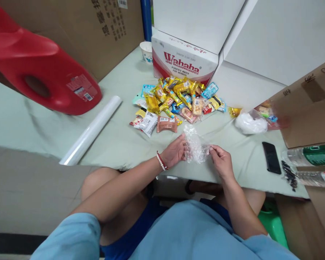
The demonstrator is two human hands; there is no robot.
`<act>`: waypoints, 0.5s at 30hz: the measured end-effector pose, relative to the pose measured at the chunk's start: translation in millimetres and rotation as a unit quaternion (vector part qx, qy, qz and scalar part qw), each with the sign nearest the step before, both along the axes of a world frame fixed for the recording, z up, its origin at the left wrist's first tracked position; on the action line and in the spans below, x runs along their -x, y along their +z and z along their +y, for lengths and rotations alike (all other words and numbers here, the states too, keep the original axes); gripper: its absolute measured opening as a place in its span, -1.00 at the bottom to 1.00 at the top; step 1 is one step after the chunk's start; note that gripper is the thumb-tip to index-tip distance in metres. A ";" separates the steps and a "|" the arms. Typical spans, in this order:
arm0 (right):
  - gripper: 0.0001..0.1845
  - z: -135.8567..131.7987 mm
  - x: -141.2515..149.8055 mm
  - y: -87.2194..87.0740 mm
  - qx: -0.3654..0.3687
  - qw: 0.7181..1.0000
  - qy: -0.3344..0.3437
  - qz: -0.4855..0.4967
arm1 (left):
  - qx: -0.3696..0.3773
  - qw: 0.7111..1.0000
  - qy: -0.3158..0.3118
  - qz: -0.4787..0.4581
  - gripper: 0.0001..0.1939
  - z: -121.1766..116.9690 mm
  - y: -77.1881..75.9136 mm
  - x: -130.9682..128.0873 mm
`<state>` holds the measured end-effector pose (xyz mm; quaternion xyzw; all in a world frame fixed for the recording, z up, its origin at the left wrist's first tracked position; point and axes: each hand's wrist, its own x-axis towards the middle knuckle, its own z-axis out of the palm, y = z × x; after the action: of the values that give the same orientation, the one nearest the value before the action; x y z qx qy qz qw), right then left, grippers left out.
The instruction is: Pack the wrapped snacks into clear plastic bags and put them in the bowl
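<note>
Above the table's near edge, clear crinkled plastic (195,146) spans the two hands. The right hand (222,159) pinches one end between thumb and fingers; the left hand (174,151), half open, touches the other side, though its grip is unclear. Just beyond lies a brown snack packet (167,124), then the heap of wrapped snacks (178,95) before the Wahaha box (184,59).

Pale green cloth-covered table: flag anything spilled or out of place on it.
Small dark loose bits lie scattered between the black phone and the clear plastic bottles, near the front edge. They look like spilled scraps, though I can't tell what they are.
</note>
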<state>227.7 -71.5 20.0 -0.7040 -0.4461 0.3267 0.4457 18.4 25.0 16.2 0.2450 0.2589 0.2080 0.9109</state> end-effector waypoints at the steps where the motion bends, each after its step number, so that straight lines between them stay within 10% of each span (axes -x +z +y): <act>1: -0.59 -1.6 -3.6 -1.3 0.000 1.000 -0.005 -0.004 | -0.026 0.999 -0.005 0.018 -0.50 -0.4 -0.3 -1.3; 15: -0.53 -34.7 -54.8 10.5 -0.005 0.978 -0.148 0.145 | -0.109 0.978 0.149 0.093 -0.56 13.3 8.4 1.7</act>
<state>282.6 -106.2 30.5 -0.7050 -0.2699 0.3533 0.5526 16.6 38.2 24.6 0.3199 0.3520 0.3445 0.8093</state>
